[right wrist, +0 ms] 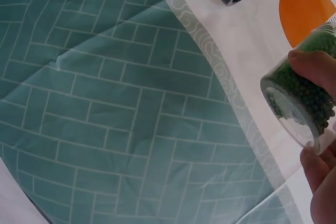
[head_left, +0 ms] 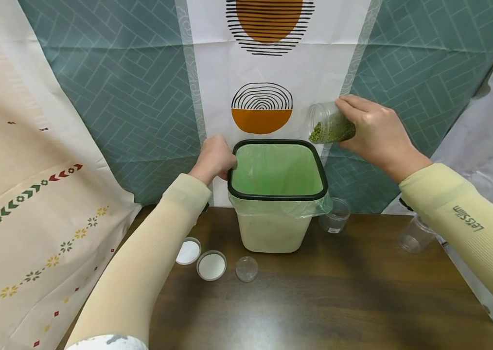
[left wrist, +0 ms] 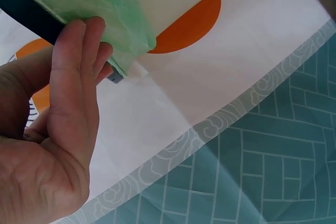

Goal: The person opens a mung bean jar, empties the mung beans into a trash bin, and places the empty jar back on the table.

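My right hand [head_left: 373, 129] grips a clear plastic jar [head_left: 323, 114] partly filled with small green beans [head_left: 331, 131]. The jar lies almost on its side in the air, its mouth facing left toward the upper right rim of a cream trash bin [head_left: 274, 233]. In the right wrist view, thumb and fingers wrap the jar [right wrist: 294, 85] near its base. My left hand [head_left: 217, 158] holds the bin's black rim at the left, fingers curled over it. A green bag [head_left: 272, 165] lines the bin and hangs over its outside.
On the brown table [head_left: 316, 301], two white-topped lids [head_left: 211, 266] and a clear lid [head_left: 246, 269] lie left of and before the bin. One clear jar [head_left: 335, 216] stands at the bin's right, another clear container [head_left: 416, 236] near my right forearm. A patterned curtain [head_left: 128, 97] hangs close behind.
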The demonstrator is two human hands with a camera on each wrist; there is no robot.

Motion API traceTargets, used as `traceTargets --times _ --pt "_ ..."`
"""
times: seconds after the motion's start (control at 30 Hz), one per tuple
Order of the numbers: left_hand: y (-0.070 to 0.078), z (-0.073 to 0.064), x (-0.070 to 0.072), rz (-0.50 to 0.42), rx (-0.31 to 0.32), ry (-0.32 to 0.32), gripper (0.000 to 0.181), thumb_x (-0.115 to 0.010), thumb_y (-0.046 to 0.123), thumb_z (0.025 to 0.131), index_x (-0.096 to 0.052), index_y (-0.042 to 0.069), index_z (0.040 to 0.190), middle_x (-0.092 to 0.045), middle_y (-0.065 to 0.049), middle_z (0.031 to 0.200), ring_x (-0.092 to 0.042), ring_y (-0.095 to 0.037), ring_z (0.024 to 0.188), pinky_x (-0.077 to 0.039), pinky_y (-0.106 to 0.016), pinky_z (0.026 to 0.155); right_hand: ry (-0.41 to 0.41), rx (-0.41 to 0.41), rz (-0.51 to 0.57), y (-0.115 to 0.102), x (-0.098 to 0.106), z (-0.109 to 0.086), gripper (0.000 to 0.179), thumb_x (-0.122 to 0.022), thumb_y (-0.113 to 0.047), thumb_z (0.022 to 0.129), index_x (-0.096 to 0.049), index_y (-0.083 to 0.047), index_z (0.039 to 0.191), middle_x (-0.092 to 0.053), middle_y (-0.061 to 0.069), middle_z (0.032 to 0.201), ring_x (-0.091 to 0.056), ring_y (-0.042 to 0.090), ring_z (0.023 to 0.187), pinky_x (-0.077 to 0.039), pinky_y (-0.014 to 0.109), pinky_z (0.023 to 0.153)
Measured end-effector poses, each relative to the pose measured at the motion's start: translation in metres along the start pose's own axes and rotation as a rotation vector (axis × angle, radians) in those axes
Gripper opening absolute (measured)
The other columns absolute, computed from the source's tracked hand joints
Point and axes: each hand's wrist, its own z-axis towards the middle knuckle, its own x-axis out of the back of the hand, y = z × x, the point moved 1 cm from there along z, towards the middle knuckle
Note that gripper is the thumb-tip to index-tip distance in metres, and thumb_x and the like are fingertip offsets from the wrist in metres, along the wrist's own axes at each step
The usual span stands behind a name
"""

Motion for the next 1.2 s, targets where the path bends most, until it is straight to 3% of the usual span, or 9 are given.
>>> traceTargets --times 0.3,1.2 --pt "-0.0016 0.0007 -0.0014 0.000 -0.005 0.004 0.005 -0.062 0.000 0.069 -0.059 0.002 0.066 -0.064 -0.017 0.068 -0.065 -0.022 0.045 -0.054 -0.029 0.044 -0.011 0.000 -0.002 -0.0002 0.0003 -0.0004 0.084 -0.086 0.001 0.052 -0.054 -0.005 0.130 -0.057 0.014 0.128 -0.056 0.034 0.116 -0.049 0.050 0.093" --pt "-0.0002 0.0001 0.0004 -0.007 -0.030 0.009 0.015 -0.060 0.000 0.070 -0.053 0.006 0.059 -0.064 -0.016 0.061 -0.066 -0.024 0.047 -0.054 -0.030 0.044 -0.013 0.016 -0.008 0.0006 0.0014 -0.0002 0.084 -0.086 0.002 0.052 -0.055 -0.004 0.129 -0.057 0.015 0.127 -0.056 0.035 0.115 -0.049 0.050 0.093"
